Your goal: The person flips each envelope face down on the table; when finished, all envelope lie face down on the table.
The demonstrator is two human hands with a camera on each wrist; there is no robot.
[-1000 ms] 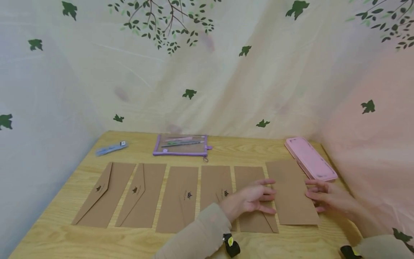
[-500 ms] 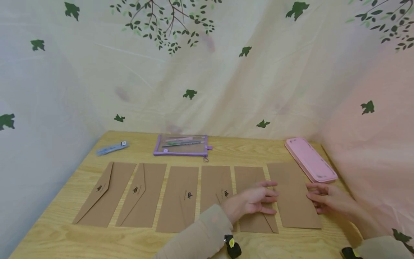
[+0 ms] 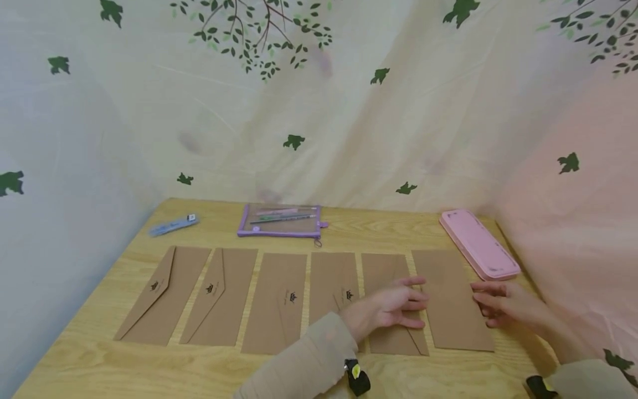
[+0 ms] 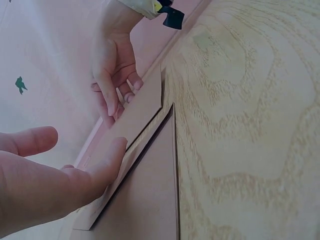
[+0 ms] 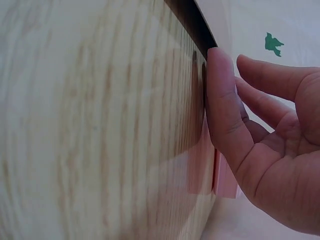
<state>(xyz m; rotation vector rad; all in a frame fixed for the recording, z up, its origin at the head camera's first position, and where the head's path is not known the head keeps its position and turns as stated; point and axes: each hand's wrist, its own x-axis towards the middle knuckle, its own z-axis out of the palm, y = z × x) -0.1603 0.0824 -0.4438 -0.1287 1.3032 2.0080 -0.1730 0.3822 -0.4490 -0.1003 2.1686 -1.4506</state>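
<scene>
A plain brown paper envelope (image 3: 451,302) lies at the right end of a row of envelopes, with both my hands at its long sides. My left hand (image 3: 391,305) spreads its fingers across the neighbouring flap-up envelope (image 3: 384,267), fingertips right at the plain one's left edge. On the other side, my right hand (image 3: 510,305) has loosely bent fingers at the right edge. In the right wrist view, that hand's (image 5: 250,145) thumb and fingers stand apart, a fingertip close by the envelope's dark edge. The left wrist view shows the plain envelope (image 4: 142,107) between both hands.
More brown envelopes, some with crown prints, continue leftward, such as the leftmost envelope (image 3: 161,299). Behind them are a blue packet (image 3: 174,225), a purple-edged clear pouch (image 3: 279,234) with pens, and a pink case (image 3: 478,244) near the table's (image 3: 379,230) right edge.
The rightmost envelope has shifted slightly right and nearer to me, and now lies in line with the row. Both hands moved slightly with it, then stayed nearly still.
</scene>
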